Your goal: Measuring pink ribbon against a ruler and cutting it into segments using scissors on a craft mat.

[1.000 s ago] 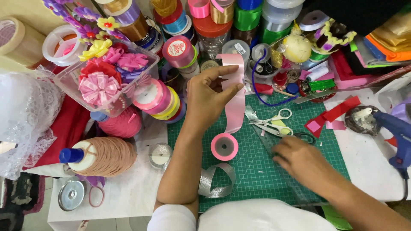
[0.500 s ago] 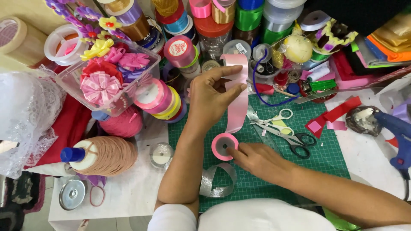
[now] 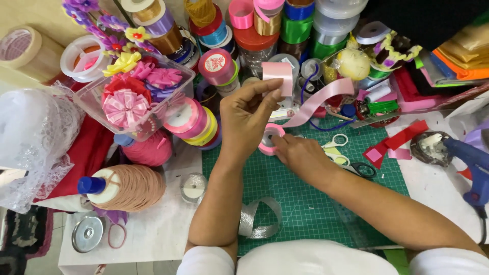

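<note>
Pink ribbon (image 3: 277, 77) pinched in left hand (image 3: 247, 109), right hand (image 3: 300, 153) on ribbon roll (image 3: 268, 138)

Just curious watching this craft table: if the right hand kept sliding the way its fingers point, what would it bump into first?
The right hand points left, fingertips already at the pink ribbon roll. Past it, probably the stacked ribbon spools, though depth is unclear.

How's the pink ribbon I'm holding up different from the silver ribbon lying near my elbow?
The pink ribbon is pinched in the left hand, lifted off the green mat; the silver ribbon lies loose on it, untouched. Pink runs out in a long strip; silver curls into a loop. Both are shiny.
</note>
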